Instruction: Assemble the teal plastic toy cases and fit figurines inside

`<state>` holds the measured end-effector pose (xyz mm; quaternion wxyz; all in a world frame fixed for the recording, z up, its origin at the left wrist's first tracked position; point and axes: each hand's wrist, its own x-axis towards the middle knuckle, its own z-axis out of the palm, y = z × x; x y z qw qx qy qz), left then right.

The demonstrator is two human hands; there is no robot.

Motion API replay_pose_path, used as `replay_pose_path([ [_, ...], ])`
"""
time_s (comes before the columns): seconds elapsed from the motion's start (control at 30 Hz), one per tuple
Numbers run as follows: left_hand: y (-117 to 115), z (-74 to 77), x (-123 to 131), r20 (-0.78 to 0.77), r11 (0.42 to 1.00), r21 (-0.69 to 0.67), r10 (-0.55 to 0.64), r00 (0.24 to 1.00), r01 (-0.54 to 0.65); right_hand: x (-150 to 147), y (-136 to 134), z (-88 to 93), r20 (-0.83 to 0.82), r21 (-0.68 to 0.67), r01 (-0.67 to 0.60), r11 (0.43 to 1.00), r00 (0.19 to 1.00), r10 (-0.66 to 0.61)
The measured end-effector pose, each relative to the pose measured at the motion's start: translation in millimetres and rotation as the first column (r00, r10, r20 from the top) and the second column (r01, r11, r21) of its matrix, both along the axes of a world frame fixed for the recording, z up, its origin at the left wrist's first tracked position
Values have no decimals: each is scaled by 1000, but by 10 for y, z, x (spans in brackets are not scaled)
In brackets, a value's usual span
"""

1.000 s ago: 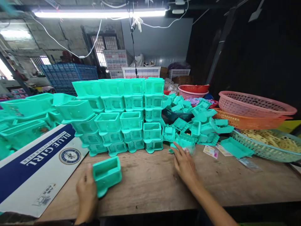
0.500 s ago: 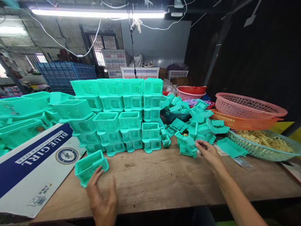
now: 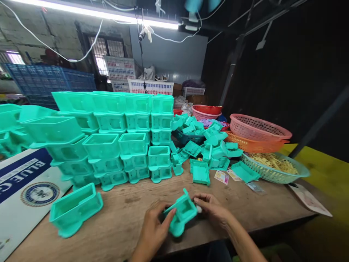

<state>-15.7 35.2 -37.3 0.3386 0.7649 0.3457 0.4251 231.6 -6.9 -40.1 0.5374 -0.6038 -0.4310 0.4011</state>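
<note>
Both hands hold one small teal plastic part [image 3: 182, 213] just above the near edge of the wooden table [image 3: 245, 207]. My left hand [image 3: 154, 227] grips its left side with the fingers curled round it. My right hand [image 3: 211, 209] pinches its right end. A teal box-shaped piece [image 3: 75, 207] lies on the table to the left, apart from both hands. Behind it rises a stacked wall of teal boxes [image 3: 114, 138]. A loose heap of small teal parts [image 3: 204, 145] spreads across the middle of the table.
A blue-and-white printed cardboard sheet [image 3: 24, 189] lies at the left. Pink [image 3: 259, 127] and orange baskets are stacked at the right, with a teal basket of yellow parts [image 3: 275, 167] in front. Paper cards [image 3: 222, 177] lie near the heap. Crates stand behind.
My left hand let go of the teal box, which now lies on the table at left. My right hand brought a small part from the heap; both hands now hold it near the table's edge.
</note>
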Motion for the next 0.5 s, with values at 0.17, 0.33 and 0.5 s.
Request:
replay_pose_path([
  [0.17, 31, -172, -294, 19, 908, 385, 170, 985, -164, 692, 361, 339, 386, 175, 382, 908, 821, -420],
  [0.33, 51, -358, -384, 25, 842, 491, 243, 970, -223, 1269, 761, 745, 587, 312, 604, 733, 484, -649],
  [0.5, 78, -566, -415, 27, 844, 432, 339, 940, -317, 1662, 806, 806, 713, 301, 729, 615, 256, -653],
])
